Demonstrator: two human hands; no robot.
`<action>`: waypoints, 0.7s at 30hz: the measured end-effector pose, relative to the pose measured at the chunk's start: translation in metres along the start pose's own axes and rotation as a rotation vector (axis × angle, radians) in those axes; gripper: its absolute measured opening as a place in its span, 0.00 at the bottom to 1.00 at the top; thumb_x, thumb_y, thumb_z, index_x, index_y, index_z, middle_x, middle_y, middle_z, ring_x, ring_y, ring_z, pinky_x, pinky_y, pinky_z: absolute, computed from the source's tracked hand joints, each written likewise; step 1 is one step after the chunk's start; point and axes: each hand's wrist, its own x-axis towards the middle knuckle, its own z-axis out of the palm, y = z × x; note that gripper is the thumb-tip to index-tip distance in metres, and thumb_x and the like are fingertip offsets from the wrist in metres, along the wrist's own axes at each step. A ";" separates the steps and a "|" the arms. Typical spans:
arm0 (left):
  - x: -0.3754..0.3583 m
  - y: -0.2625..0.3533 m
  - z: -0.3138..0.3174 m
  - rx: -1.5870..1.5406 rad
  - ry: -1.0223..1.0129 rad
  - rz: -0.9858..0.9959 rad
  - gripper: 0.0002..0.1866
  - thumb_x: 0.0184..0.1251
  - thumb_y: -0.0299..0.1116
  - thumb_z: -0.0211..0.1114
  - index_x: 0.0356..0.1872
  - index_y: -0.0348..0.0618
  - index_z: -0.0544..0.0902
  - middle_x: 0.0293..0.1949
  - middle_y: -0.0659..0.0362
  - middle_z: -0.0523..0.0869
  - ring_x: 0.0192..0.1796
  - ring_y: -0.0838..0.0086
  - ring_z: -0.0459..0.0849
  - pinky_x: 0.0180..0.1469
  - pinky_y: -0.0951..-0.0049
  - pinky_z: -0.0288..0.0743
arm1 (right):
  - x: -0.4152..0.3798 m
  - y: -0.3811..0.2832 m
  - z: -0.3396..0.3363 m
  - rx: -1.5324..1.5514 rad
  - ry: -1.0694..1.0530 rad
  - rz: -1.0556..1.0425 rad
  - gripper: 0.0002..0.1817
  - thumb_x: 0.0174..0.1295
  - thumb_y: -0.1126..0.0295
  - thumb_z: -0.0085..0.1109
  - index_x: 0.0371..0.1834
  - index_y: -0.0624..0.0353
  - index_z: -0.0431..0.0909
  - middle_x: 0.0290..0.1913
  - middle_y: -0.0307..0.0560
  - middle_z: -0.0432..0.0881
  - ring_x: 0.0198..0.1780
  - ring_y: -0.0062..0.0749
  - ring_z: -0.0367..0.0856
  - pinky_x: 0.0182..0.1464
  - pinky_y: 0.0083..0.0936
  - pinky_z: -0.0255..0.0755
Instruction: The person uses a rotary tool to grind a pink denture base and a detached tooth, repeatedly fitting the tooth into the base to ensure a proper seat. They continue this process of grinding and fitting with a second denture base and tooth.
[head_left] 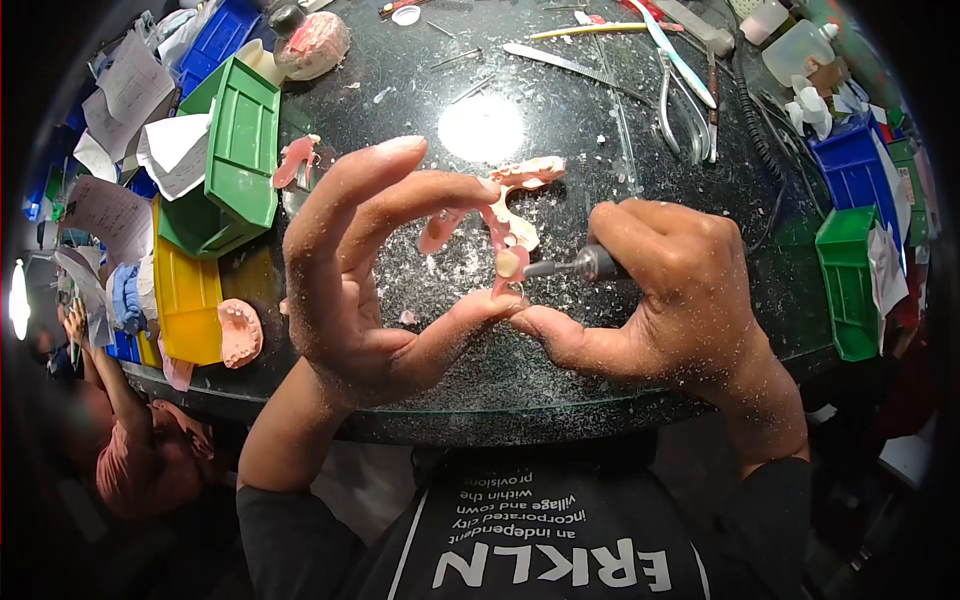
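Note:
My left hand (375, 290) pinches a small pink partial denture (510, 262) between thumb and index finger; a cream-coloured tooth shows on it. Closed around a rotary handpiece (598, 264), my right hand (672, 285) braces its thumb against the left thumb. The grey bur (548, 268) of the handpiece points left, its tip right at the denture's edge beside the tooth. Behind the held part, pale pink pieces (535, 173) overlap it in this view. Pale dust covers both hands and the bench top (450, 355) below.
A green bin (245, 150) with papers and a yellow bin (187, 290) stand at left, near a pink dental model (240, 333). Pliers (680, 115) and a knife-like tool (575, 68) lie at the back. Another green bin (848, 285) is at right. A person (150, 450) sits at far left.

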 end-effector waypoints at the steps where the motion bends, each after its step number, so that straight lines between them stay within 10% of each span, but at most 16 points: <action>1: 0.000 -0.001 0.000 -0.002 -0.002 0.003 0.50 0.52 0.31 0.80 0.71 0.34 0.53 0.49 0.39 0.85 0.49 0.66 0.84 0.49 0.68 0.76 | -0.001 -0.001 0.000 -0.003 -0.013 0.007 0.31 0.45 0.44 0.76 0.18 0.57 0.67 0.16 0.41 0.64 0.15 0.29 0.66 0.18 0.30 0.59; 21: -0.001 0.003 0.005 -0.024 0.019 -0.068 0.51 0.48 0.22 0.79 0.71 0.35 0.54 0.51 0.40 0.84 0.46 0.68 0.83 0.46 0.72 0.75 | 0.002 0.003 0.003 -0.032 -0.059 0.030 0.31 0.47 0.42 0.73 0.20 0.60 0.70 0.17 0.44 0.69 0.16 0.32 0.70 0.19 0.31 0.63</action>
